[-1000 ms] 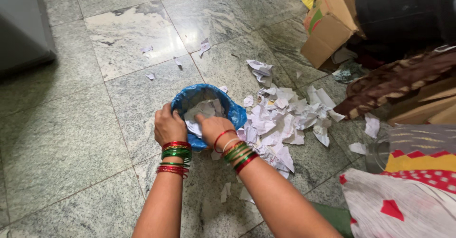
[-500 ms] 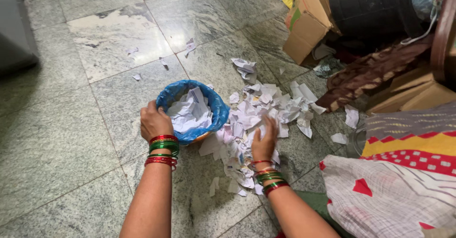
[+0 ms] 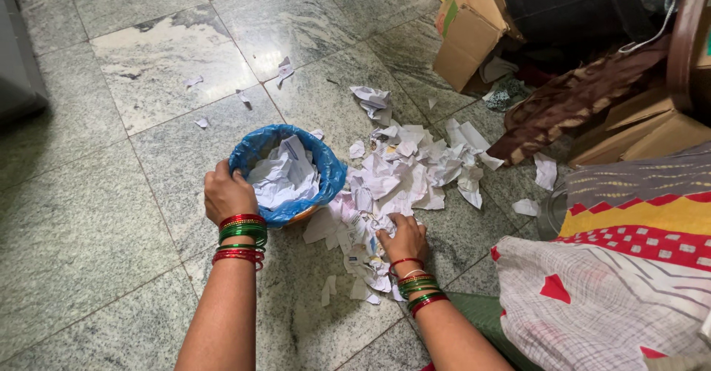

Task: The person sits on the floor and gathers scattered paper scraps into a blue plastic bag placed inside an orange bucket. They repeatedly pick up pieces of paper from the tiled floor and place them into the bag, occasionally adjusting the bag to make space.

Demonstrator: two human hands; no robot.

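A small bin lined with a blue plastic bag (image 3: 329, 172) stands on the stone floor, partly filled with crumpled white paper. My left hand (image 3: 226, 192) grips the bin's near left rim. A heap of torn paper scraps (image 3: 415, 167) lies on the floor just right of the bin. My right hand (image 3: 404, 239) rests at the heap's near edge, fingers curled around a bunch of scraps. Both wrists wear red and green bangles.
A cardboard box (image 3: 466, 34) and a dark round container (image 3: 563, 4) stand at the back right, with brown cloth (image 3: 585, 97) and more cardboard beside them. Patterned fabric (image 3: 615, 289) covers the right foreground. Stray paper bits (image 3: 284, 67) dot the floor beyond the bin.
My right hand left the bin, reached out flat over the paper heap, then drew back and curled onto scraps at its near edge. My left hand stayed on the rim.
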